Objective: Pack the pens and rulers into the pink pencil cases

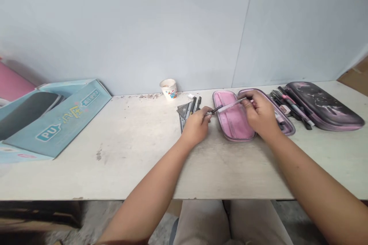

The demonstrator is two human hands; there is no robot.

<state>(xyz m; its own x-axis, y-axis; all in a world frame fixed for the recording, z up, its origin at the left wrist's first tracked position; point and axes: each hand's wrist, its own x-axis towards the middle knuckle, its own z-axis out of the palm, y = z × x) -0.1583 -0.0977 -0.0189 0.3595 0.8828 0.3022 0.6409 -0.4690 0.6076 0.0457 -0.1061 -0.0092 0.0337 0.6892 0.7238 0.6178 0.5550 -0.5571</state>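
My right hand (260, 116) is closed on one end of a pen (231, 104) with a pale barrel. The pen slants over the opened pink pencil case (238, 124), its dark end toward my left hand (197, 124). My left fingers pinch together at that dark end; whether they hold the tip or a separate cap is too small to make out. Beside my left hand lie several pens (193, 104) and a dark set square (183, 110), partly covered by the hand. My right hand hides part of the case's right half, where a few small items lie.
A black and pink closed pencil case (324, 103) lies at the right, with several pens and markers (296, 107) along its left side. A paper cup (169, 89) stands near the wall. At the left is a blue cardboard box (57, 126) holding a dark case (28, 111).
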